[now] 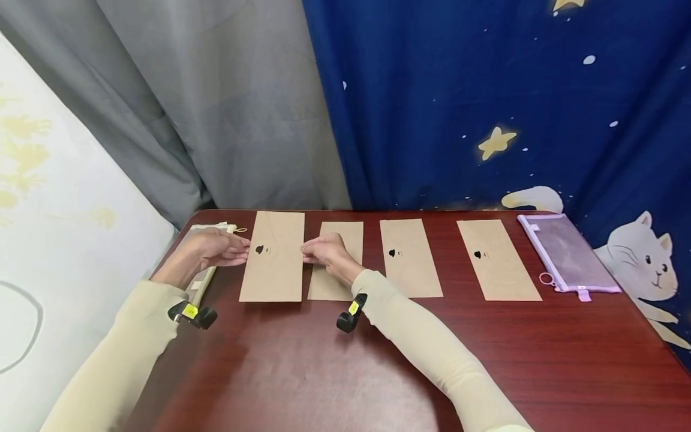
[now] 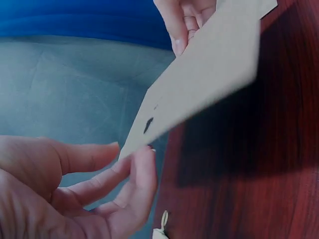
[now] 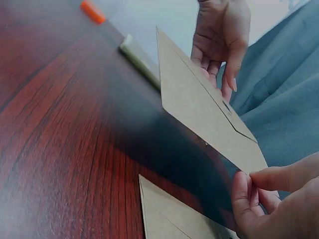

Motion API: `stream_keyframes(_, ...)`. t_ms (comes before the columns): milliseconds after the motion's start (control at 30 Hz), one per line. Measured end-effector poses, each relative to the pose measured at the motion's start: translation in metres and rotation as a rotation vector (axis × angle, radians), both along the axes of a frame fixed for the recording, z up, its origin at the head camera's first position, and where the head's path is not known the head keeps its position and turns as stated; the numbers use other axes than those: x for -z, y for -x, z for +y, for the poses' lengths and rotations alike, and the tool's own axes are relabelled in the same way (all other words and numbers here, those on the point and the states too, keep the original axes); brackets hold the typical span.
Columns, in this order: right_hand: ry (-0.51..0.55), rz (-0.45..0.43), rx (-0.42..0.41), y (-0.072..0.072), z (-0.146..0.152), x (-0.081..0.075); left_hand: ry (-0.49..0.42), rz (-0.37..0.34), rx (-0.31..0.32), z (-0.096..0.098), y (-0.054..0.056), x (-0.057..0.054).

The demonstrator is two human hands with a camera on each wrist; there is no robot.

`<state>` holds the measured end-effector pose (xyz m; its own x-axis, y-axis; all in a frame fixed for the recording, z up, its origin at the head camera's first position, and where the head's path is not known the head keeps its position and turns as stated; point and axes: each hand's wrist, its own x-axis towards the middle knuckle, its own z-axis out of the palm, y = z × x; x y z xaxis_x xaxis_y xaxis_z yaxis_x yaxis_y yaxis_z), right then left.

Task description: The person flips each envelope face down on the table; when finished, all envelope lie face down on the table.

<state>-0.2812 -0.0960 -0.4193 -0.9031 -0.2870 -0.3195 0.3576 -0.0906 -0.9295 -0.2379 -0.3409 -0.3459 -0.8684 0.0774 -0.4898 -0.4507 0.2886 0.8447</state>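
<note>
A brown kraft paper envelope (image 1: 274, 270) with a small black hat print is raised over the table, its shadow falling below. My right hand (image 1: 329, 251) pinches its right edge between thumb and fingers, seen close in the right wrist view. At the opposite edge is my left hand (image 1: 218, 247), fingertips against the paper and the thumb standing apart from it. A second envelope (image 1: 345, 231) lies under my right hand, partly covered by it. The flap lines of the raised envelope (image 3: 199, 107) show in the right wrist view.
Two more brown envelopes, one in the middle (image 1: 412, 264) and one farther right (image 1: 499, 264), lie on the dark red table (image 1: 281, 372). A purple zip pouch (image 1: 569, 252) rests at the right edge. Beside my left hand is a pale yellow-green pouch (image 1: 201, 287). Curtains hang behind.
</note>
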Motion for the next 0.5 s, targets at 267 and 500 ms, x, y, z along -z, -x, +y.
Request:
stream_keyframes(267,0.032,-0.067,-0.064,-0.001,0.001,0.0,-0.036,0.047,-0.066,0.004,0.0,-0.015)
stream_keyframes(500,0.002,-0.003,-0.086,0.001,0.005,-0.007,0.001,0.091,-0.048,0.012,0.001,-0.033)
